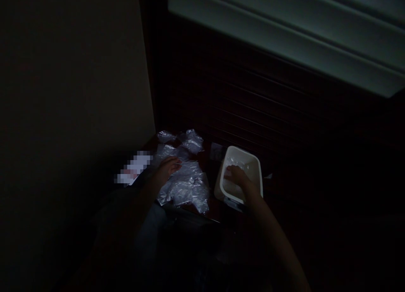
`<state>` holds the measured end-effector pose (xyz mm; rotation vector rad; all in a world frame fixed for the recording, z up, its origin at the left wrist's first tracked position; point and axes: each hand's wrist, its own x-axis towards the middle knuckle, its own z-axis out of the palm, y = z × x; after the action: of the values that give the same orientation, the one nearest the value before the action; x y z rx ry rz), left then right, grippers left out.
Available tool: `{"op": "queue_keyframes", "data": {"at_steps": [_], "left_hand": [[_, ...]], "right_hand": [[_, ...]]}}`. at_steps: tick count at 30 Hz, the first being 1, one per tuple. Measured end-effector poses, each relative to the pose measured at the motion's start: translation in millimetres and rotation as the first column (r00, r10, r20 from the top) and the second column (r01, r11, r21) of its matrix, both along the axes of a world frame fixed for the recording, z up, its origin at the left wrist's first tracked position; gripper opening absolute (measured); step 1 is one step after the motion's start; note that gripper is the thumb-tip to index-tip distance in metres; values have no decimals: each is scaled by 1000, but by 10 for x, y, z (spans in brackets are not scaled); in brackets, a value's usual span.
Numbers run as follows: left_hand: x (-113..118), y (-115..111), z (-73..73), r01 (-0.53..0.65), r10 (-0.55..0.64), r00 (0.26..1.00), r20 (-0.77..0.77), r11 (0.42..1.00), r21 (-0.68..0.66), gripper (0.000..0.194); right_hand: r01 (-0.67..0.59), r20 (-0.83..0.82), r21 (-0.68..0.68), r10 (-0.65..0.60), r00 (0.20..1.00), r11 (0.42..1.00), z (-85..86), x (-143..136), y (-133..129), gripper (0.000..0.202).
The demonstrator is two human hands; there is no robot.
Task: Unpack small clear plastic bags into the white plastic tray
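Several clear, crinkled plastic bags [186,186] lie in a loose pile on a dark reddish table. My left hand [169,167] rests at the upper left part of the pile, its fingers apart on the plastic. To the right stands a white rectangular bin [258,174], slightly tilted in view. My right hand [236,175] reaches inside it over clear plastic [238,162] at the bottom. The fingers of this hand look bent, but the dim light hides whether they hold anything.
A blurred-out bright rectangular object [134,169] lies left of the pile. A pale wall [72,64] rises at the left and dark slatted panelling [247,94] behind. A small white scrap [268,176] is right of the bin.
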<state>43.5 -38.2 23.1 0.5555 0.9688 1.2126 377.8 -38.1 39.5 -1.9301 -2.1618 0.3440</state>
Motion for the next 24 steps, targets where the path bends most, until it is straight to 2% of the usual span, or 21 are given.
{"op": "queue_keyframes", "data": {"at_steps": [3,5,8,11,16,20,24], "left_hand": [[12,-8,18,5,-5,1000,-5,1000,5,27],[13,-7,21,-1,1,1000,-3,1000,2,28],[7,6,2,-16,16,1000,17,1000,-3,30],[5,21,-14,-18,19,999,29,1000,-12,30],[8,30,-19,-28,28,999,15,999,-31,27],[-1,29,-30,-24,24,1000,2,1000,-10,26],[-3,17,-25,-23,24,1000,17,1000,-8,26]], "right_hand": [[13,52,-94,-8,999,996,8,4,13,32],[29,31,-95,-26,999,995,30,26,19,30],[27,-30,5,-27,999,1000,82,68,16,24],[19,-8,140,-18,1000,990,142,95,7,17],[20,-2,247,-20,1000,969,229,87,11,26],[37,-54,367,-19,998,929,315,17,12,29],[-8,-87,459,54,995,888,432,-134,10,28]]}}
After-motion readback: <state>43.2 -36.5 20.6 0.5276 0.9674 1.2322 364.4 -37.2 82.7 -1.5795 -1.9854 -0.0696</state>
